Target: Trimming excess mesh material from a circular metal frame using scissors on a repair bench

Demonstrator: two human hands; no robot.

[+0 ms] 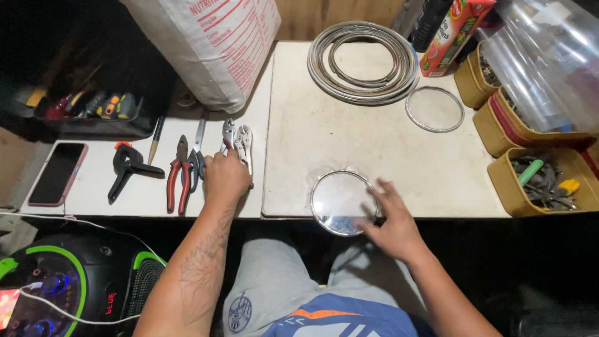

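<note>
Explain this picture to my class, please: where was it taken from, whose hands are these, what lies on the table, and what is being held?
The single picture comes from a camera worn on a person's head, looking down at their own bare hands. The left hand rests on silver locking pliers, among other tools: red-handled pliers, a black clamp and a phone. The right hand touches a round glass disc in a metal ring at the edge of the white board. Farther back lie coiled metal rings, one single ring, and boxes of small parts on the right.
</note>
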